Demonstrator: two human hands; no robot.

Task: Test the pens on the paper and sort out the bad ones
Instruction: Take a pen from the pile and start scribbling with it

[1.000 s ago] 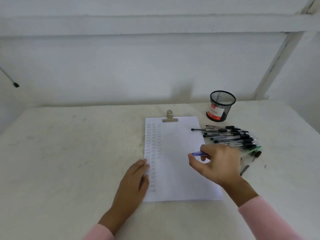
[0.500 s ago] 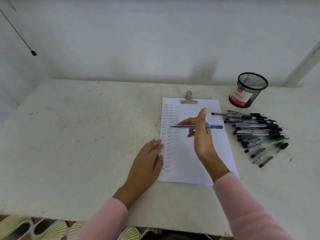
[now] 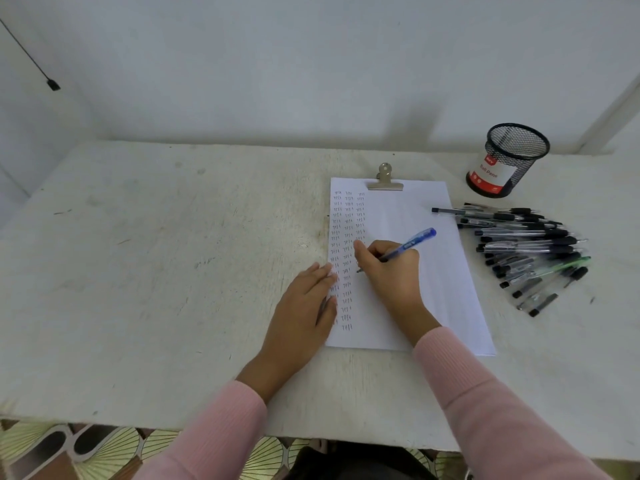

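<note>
Your right hand (image 3: 391, 271) pinches the translucent blue ballpoint pen (image 3: 410, 244) in a writing grip, with thumb and forefinger closed on the lower barrel and the other fingers curled beneath. The pen's long axis runs diagonally: the tip points down toward 8 o'clock and the blue end rises toward 2 o'clock, above your knuckles. The tip sits at the white lined sheet of paper (image 3: 415, 209), just beside the third column of small pen marks; you cannot tell whether it touches.

Your left hand (image 3: 304, 306) lies flat, palm down, fingers straight and pressed together, their tips on the sheet's edge at 9 o'clock.

A silver metal clip (image 3: 385, 181) holds the sheet at 12 o'clock. At 3 o'clock of the sheet, a fanned pile of clear pens with black grips (image 3: 526, 244) lies on the scuffed white table (image 3: 156, 271), most of them lengthwise left to right. The black wire-mesh pen cup (image 3: 509, 161) stands upright at 1 o'clock.
</note>
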